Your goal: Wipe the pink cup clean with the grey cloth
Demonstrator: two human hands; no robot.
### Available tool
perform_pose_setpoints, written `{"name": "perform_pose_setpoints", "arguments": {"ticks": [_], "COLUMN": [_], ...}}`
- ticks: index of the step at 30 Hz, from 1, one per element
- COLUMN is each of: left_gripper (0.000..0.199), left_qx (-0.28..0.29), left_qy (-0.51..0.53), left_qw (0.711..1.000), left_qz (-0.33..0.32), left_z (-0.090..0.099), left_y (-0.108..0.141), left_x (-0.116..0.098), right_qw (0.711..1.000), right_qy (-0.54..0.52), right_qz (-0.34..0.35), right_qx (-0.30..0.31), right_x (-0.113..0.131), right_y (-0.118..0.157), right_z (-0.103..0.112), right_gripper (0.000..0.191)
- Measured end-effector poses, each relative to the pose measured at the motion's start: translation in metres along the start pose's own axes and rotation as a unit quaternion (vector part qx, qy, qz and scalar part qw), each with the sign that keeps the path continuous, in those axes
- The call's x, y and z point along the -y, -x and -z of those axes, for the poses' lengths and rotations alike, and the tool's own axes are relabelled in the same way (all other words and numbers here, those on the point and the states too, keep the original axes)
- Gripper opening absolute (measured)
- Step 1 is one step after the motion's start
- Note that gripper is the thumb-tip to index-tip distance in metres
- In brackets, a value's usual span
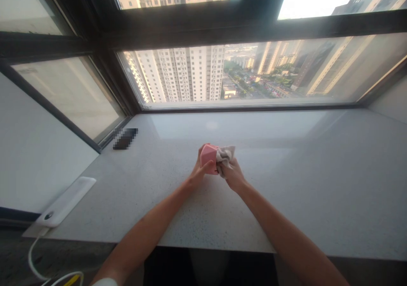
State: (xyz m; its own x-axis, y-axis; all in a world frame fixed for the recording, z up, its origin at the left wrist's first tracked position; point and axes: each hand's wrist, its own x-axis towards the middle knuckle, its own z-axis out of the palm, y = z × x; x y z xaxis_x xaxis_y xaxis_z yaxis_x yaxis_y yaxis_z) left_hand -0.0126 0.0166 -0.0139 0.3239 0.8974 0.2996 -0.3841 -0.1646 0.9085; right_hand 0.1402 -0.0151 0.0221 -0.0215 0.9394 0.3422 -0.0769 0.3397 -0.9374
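A small pink faceted object (209,154), perhaps a box or pot, is held just above or on the white speckled sill; I cannot tell whether it touches. My left hand (201,167) is closed round its left side, thumb across the near face. In my right hand (233,173) a crumpled whitish cloth (225,154) is bunched and pressed against the object's right side. The cloth covers that side and hides most of my right fingertips.
The pale stone sill (302,184) runs up to a dark-framed window (203,108) overlooking tall buildings. A blurred-out dark item (125,138) lies at the left corner. Nearer, a white power strip (68,201) rests at the left edge, its cable (32,256) hanging down.
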Motion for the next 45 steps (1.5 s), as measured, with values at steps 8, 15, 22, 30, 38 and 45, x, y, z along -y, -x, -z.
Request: {"name": "perform_pose_setpoints", "arguments": {"ticks": [8, 15, 22, 30, 38, 45], "left_gripper": [0.086, 0.092, 0.078, 0.079, 0.100, 0.115], "left_qx": [0.012, -0.023, 0.026, -0.003, 0.023, 0.025], "left_qy": [0.080, 0.016, 0.088, 0.080, 0.116, -0.021], "left_qw": [0.995, 1.000, 0.993, 0.997, 0.990, 0.999], "left_qz": [0.056, 0.015, 0.072, 0.014, 0.077, -0.006], "left_z": [-0.003, 0.000, -0.003, 0.001, -0.003, -0.002], "left_y": [0.001, 0.000, 0.000, 0.001, 0.004, 0.007], "left_x": [-0.003, 0.004, 0.001, 0.004, -0.003, -0.007], "right_qw": [0.990, 0.995, 0.982, 0.980, 0.977, 0.985], "right_qy": [0.103, -0.019, 0.135, 0.133, 0.137, -0.108], "right_qz": [0.090, -0.049, 0.129, 0.146, 0.162, -0.077], "right_qx": [0.032, -0.079, 0.019, -0.005, -0.012, -0.108], "right_x": [0.002, -0.001, 0.000, -0.005, -0.007, -0.016], "right_y": [0.004, 0.005, 0.004, 0.007, 0.004, 0.001], "right_z": [0.003, -0.011, 0.002, -0.008, 0.007, -0.005], "right_gripper": [0.037, 0.036, 0.039, 0.036, 0.039, 0.028]}}
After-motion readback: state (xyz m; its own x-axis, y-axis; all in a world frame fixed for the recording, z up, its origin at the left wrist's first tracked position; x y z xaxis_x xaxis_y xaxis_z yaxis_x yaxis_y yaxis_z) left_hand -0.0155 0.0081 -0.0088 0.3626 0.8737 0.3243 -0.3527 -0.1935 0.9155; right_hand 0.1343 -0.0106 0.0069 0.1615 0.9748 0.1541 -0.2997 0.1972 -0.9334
